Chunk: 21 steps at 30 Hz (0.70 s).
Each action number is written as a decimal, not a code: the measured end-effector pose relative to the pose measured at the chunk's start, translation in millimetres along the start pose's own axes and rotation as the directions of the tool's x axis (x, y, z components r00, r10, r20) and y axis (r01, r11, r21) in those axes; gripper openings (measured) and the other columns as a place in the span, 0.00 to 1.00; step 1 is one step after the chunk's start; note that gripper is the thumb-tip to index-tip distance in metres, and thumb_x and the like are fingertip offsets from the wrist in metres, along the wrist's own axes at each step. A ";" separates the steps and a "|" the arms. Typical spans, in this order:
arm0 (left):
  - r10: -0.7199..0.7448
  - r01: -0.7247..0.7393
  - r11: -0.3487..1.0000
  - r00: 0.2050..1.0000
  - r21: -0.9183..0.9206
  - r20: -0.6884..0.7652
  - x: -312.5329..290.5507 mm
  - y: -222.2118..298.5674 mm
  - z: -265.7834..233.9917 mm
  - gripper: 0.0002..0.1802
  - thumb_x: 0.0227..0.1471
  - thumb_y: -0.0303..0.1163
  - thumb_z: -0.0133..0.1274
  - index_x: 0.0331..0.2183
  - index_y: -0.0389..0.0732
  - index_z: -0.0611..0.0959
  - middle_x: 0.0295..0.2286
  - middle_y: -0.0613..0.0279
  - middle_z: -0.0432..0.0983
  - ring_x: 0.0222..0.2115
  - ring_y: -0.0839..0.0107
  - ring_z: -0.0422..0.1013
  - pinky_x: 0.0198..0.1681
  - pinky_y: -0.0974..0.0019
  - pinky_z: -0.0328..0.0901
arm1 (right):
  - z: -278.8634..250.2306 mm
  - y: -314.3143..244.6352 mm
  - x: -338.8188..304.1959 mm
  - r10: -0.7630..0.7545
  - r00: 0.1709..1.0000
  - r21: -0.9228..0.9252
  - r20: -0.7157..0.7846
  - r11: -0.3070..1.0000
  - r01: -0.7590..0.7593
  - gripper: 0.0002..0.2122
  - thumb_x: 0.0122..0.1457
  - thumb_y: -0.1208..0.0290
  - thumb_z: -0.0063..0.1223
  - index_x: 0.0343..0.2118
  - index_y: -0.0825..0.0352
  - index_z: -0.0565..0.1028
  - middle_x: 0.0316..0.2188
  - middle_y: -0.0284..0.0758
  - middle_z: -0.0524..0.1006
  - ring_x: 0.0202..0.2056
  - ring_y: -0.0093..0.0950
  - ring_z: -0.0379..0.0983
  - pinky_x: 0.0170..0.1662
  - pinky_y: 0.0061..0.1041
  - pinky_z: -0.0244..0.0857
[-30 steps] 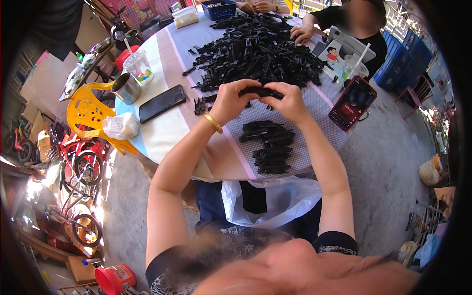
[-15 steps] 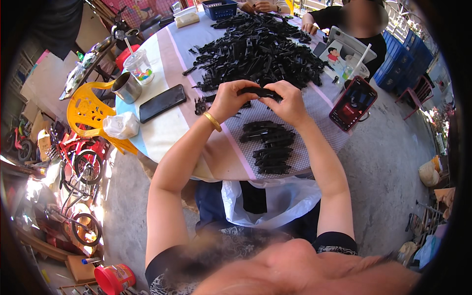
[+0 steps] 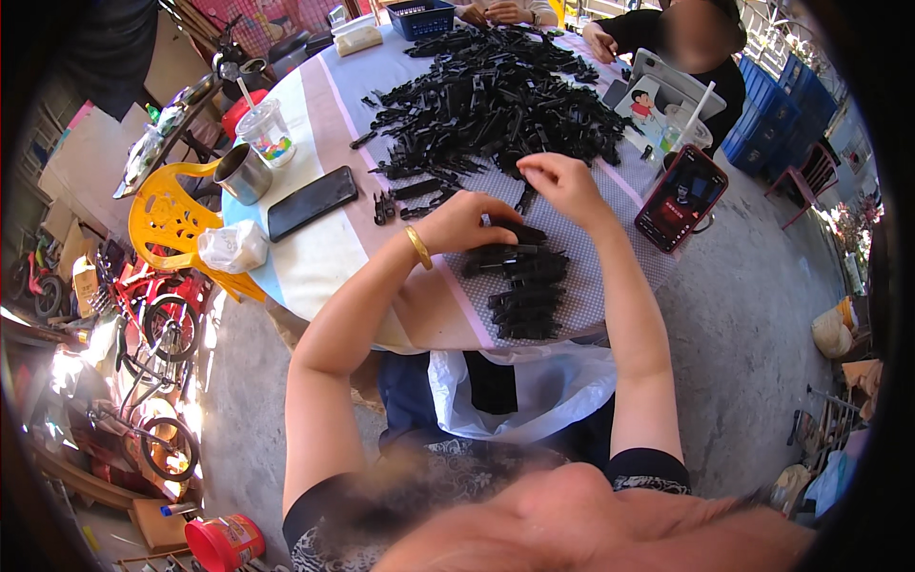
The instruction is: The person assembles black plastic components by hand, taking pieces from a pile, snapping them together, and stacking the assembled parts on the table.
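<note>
My left hand (image 3: 471, 221), with a gold bangle at the wrist, has its fingers closed on a long black plastic part (image 3: 520, 232). That part lies at the far end of a neat row of similar black parts (image 3: 527, 292) near the table's edge. Farther right, my right hand (image 3: 564, 187) is raised with thumb and fingers pinched together; what they hold, if anything, I cannot make out. Just below those fingertips a narrow black part (image 3: 525, 198) shows. Beyond both hands spreads a large heap of loose black parts (image 3: 496, 105).
A dark phone (image 3: 313, 202), a metal cup (image 3: 243, 173) and a plastic drink cup (image 3: 266, 132) stand left. At right are a lit phone (image 3: 682, 202) and a tablet (image 3: 667, 81). Other people's hands (image 3: 496, 13) are across the table, near a blue basket (image 3: 421, 19).
My hands have parted. The left came down toward me, bringing the black part from between both hands to the row's far end. The right let go of it and stayed raised, fingers pinched.
</note>
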<state>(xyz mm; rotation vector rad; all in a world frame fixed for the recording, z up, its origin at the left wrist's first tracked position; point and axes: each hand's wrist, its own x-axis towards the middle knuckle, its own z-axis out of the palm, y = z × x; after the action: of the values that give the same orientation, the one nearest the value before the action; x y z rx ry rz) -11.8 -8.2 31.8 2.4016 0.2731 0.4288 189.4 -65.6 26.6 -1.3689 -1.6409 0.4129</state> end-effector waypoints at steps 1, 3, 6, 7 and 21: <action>0.049 -0.049 0.999 0.999 0.018 -0.016 -1.0 -1.0 -0.1 0.15 0.43 0.36 0.58 0.35 0.40 0.81 0.28 0.57 0.75 0.26 0.69 0.71 0.30 0.69 0.66 | -1.4 -2.3 -2.8 -0.040 0.997 -0.242 0.068 0.969 0.055 0.11 0.48 0.77 0.49 0.35 0.64 0.76 0.38 0.36 0.75 0.33 0.30 0.73 0.39 0.24 0.66; -0.055 0.058 0.998 0.994 0.023 -0.098 -1.2 -1.3 -12.4 0.15 0.42 0.36 0.59 0.34 0.40 0.81 0.28 0.57 0.75 0.26 0.68 0.71 0.30 0.69 0.66 | 1.7 4.6 -5.8 -0.091 0.988 -0.353 0.128 0.926 0.132 0.11 0.47 0.78 0.48 0.34 0.63 0.77 0.37 0.34 0.75 0.35 0.32 0.72 0.41 0.26 0.66; -0.134 0.263 0.921 0.905 0.286 -0.403 -12.9 -24.6 -41.1 0.11 0.39 0.33 0.57 0.29 0.39 0.81 0.28 0.55 0.75 0.30 0.57 0.71 0.35 0.62 0.65 | 8.8 -2.9 -9.2 -0.086 0.974 -0.481 0.210 0.858 0.179 0.11 0.47 0.78 0.46 0.33 0.62 0.77 0.36 0.31 0.75 0.40 0.31 0.69 0.44 0.28 0.65; -0.182 0.384 0.826 0.875 0.414 -0.449 -20.2 -32.3 -45.7 0.10 0.38 0.31 0.56 0.28 0.39 0.81 0.27 0.55 0.75 0.31 0.57 0.71 0.37 0.61 0.65 | 10.5 -4.9 -9.3 -0.052 0.975 -0.502 0.217 0.850 0.158 0.11 0.47 0.78 0.46 0.33 0.62 0.77 0.35 0.31 0.75 0.40 0.31 0.69 0.44 0.28 0.65; -0.493 0.136 0.603 0.838 -0.786 -0.233 -3.1 -29.6 -28.7 0.18 0.55 0.31 0.46 0.47 0.39 0.67 0.28 0.62 0.71 0.27 0.76 0.70 0.29 0.74 0.68 | 19.6 -17.6 -0.7 0.088 0.995 0.570 0.052 0.815 -0.102 0.10 0.52 0.80 0.51 0.38 0.70 0.72 0.27 0.34 0.76 0.30 0.20 0.74 0.31 0.17 0.69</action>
<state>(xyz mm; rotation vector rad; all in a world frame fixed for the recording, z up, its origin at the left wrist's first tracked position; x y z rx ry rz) -27.9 29.8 32.4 1.3674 0.5956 0.7338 163.2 -66.2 29.4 -0.9833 -1.3099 0.9064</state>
